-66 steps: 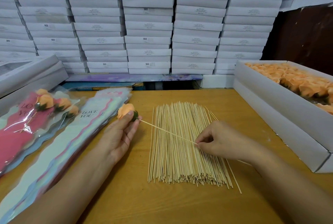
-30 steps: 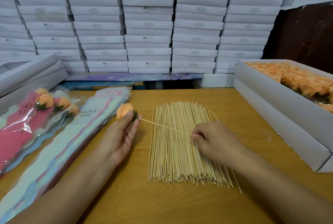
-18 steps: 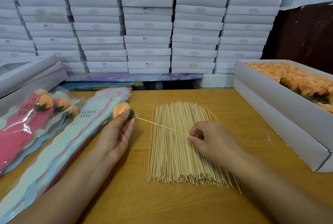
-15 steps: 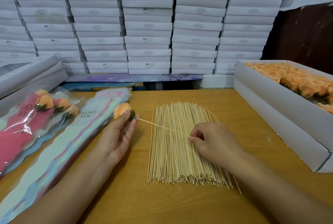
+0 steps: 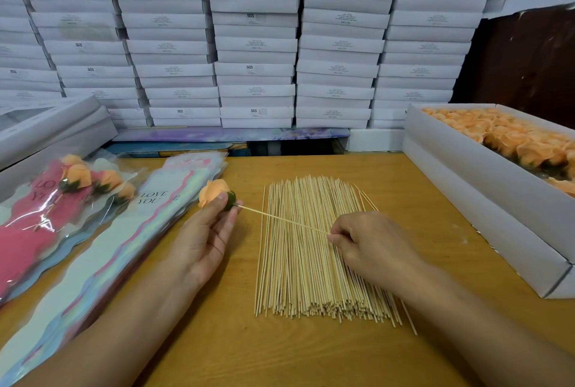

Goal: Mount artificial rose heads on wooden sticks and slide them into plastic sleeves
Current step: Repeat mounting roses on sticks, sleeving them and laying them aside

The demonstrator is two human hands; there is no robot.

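My left hand (image 5: 203,239) holds an orange rose head (image 5: 212,191) with a green base between thumb and fingers, just left of the stick pile. A thin wooden stick (image 5: 283,219) runs from the rose's base to my right hand (image 5: 370,243), which pinches it above the pile of wooden sticks (image 5: 314,249) in the middle of the wooden table (image 5: 404,209). Plastic sleeves printed "LOVE YOU" (image 5: 124,231) lie in a stack on the left. Further left lie filled sleeves with orange roses (image 5: 74,181).
An open white box of orange rose heads (image 5: 510,141) stands along the right edge of the table. Stacked white boxes (image 5: 255,44) form a wall behind the table. More white boxes (image 5: 46,128) lean at the far left.
My right hand has slid up the stick toward the rose, so less stick shows between my hands. My left hand with the rose has shifted slightly left.
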